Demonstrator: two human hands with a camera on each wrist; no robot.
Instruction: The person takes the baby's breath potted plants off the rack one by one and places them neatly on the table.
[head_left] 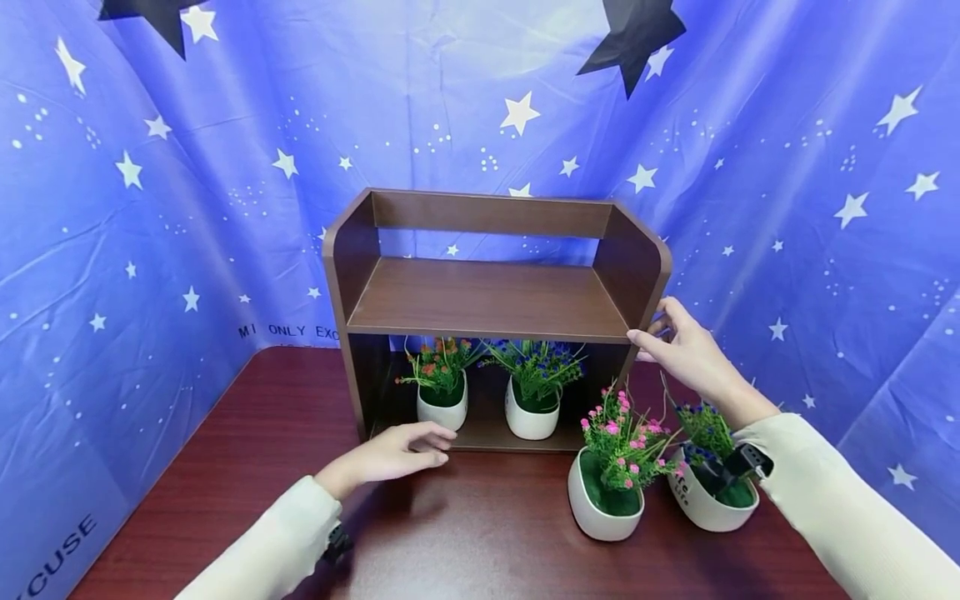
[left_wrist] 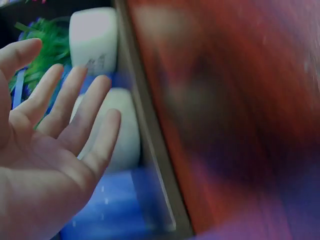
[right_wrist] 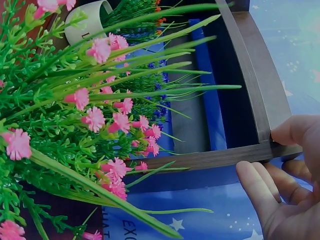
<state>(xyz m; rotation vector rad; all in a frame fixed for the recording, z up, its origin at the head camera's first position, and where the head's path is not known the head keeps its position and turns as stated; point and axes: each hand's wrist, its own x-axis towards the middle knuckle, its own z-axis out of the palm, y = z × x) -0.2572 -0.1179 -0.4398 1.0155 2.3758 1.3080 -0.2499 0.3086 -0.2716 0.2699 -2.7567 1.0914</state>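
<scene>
A dark brown wooden two-tier shelf (head_left: 483,297) stands on the table in the head view. My right hand (head_left: 692,357) grips its right side panel, thumb at the front edge and fingers along the outer face. On the lower tier sit two white pots, one with orange flowers (head_left: 441,367), the other with blue flowers (head_left: 532,371). Just before the lower front edge, by the orange-flowered pot, my left hand (head_left: 397,454) hovers with relaxed fingers, holding nothing. The left wrist view shows its palm and spread fingers (left_wrist: 70,107) overlapping the pots.
On the table's right side, below my right forearm, stand a white pot of pink flowers (head_left: 609,508) and another with blue flowers (head_left: 712,504), partly covered by the wrist camera. A blue star-printed curtain (head_left: 450,100) hangs behind and beside the reddish-brown table (head_left: 480,517).
</scene>
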